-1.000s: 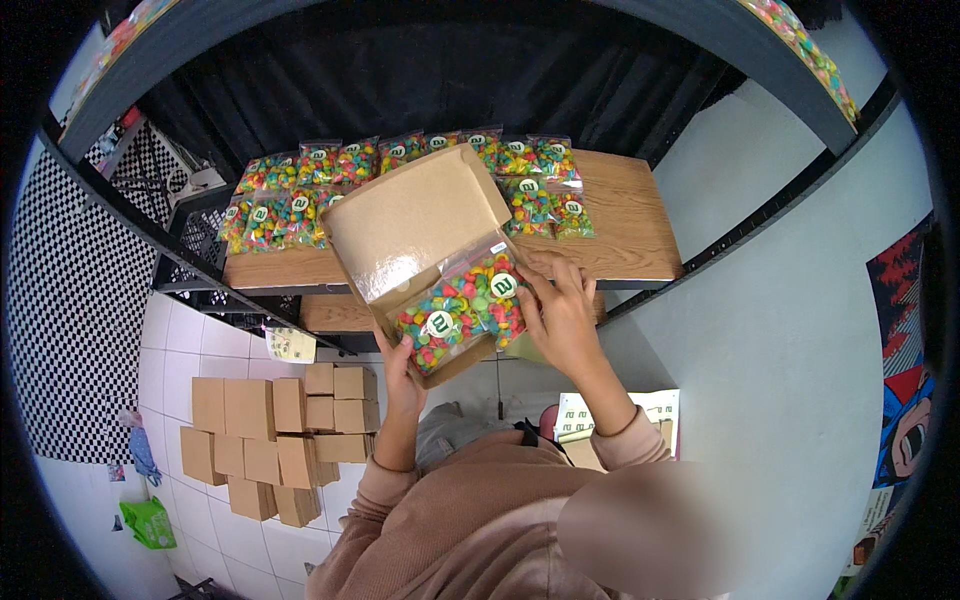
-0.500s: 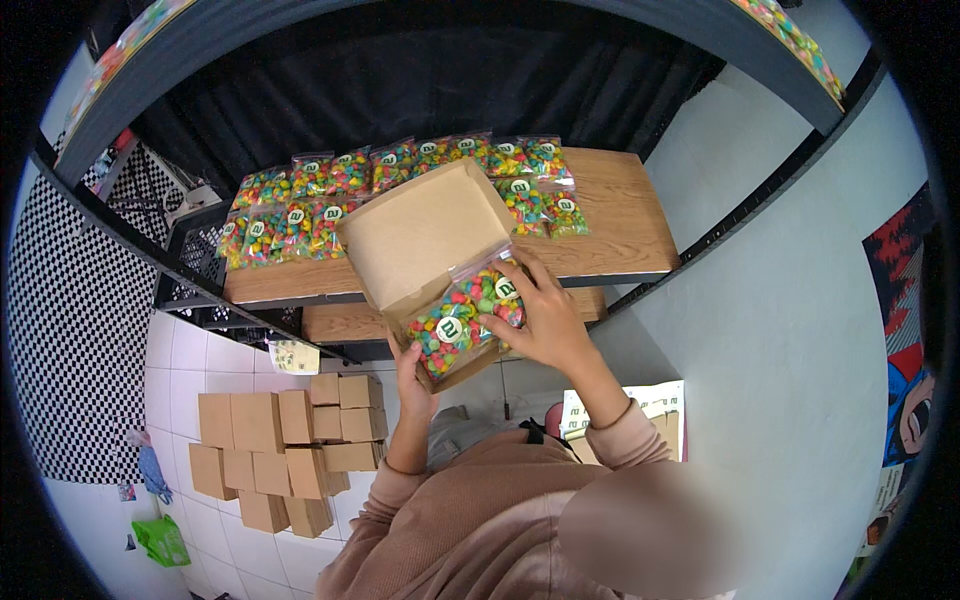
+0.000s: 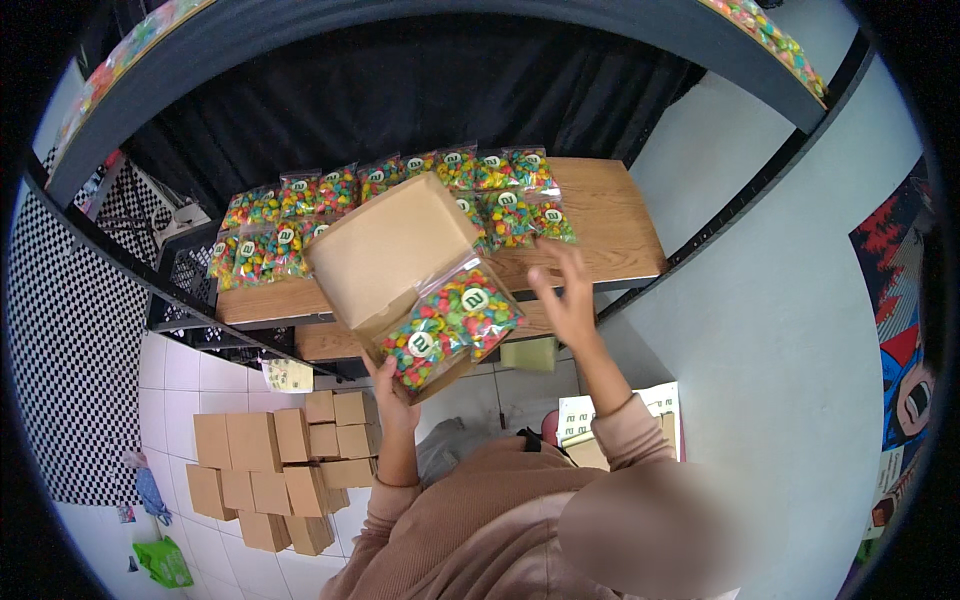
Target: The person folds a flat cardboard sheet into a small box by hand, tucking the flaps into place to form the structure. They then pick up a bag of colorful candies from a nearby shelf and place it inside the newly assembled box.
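My left hand (image 3: pixel 392 392) grips the lower left corner of an open brown cardboard box (image 3: pixel 392 250), its lid raised toward the shelf. Two clear zip bags of colourful candy-like pieces with round white labels lie side by side in the box: a left bag (image 3: pixel 408 366) and a right bag (image 3: pixel 487 312). My right hand (image 3: pixel 566 302) is in the air just right of the box, fingers apart and slightly blurred, holding nothing. Just beyond its fingertips, similar filled bags (image 3: pixel 508 222) stand in two rows on a wooden shelf (image 3: pixel 615 225).
Brown cardboard boxes (image 3: pixel 253 440) are stacked on the tiled floor at the left. Black crates (image 3: pixel 190 265) stand beside the shelf's left end. A dark upper shelf beam (image 3: pixel 440 15) arches overhead. Printed sheets (image 3: pixel 575 412) lie to the right of my body.
My right hand has let go of the right bag and moved right, out of the box. The box in my left hand has shifted slightly left.
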Available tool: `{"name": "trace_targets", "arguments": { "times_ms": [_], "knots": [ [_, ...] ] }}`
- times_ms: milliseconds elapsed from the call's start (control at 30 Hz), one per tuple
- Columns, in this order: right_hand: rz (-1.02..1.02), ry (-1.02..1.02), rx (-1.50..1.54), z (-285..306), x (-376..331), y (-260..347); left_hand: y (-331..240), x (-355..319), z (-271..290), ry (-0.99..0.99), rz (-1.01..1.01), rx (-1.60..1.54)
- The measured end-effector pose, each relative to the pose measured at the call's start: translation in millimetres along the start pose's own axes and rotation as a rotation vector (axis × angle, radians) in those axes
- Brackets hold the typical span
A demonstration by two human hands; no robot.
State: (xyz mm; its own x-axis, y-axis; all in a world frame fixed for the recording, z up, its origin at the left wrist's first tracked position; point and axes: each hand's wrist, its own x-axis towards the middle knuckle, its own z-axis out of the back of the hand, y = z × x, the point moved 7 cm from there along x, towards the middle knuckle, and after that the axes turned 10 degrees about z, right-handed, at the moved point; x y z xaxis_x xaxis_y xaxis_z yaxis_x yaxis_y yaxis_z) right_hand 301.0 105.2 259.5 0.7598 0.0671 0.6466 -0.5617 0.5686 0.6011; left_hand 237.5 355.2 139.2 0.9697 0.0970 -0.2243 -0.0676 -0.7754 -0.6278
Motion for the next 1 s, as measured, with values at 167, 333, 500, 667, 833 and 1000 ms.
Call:
{"name": "trace_targets", "arguments": {
  "times_ms": [167, 333, 500, 667, 833, 1000],
  "knots": [
    [-0.389, -0.195, -0.258, 15, -8, -148, -11, 5, 3, 0.054, -0.007, -0.079],
    [-0.6, -0.03, -0.465, 5, 20, -172, -24, 0, 21, 0.09, 0.025, -0.137],
    [-0.626, -0.061, -0.655, 1, 54, -177, -33, -6, 33, 0.081, 0.014, -0.118],
    [-0.675, 0.263, -0.548, -16, 79, -216, -42, -10, 44, 0.042, -0.023, -0.076],
    [-0.599, 0.685, -0.511, -34, 58, -229, -55, -20, 52, -0.021, -0.029, -0.081],
    [-0.674, 0.193, 0.029, 18, 16, -223, -58, -24, 54, 0.047, 0.046, -0.016]
  ]
}}
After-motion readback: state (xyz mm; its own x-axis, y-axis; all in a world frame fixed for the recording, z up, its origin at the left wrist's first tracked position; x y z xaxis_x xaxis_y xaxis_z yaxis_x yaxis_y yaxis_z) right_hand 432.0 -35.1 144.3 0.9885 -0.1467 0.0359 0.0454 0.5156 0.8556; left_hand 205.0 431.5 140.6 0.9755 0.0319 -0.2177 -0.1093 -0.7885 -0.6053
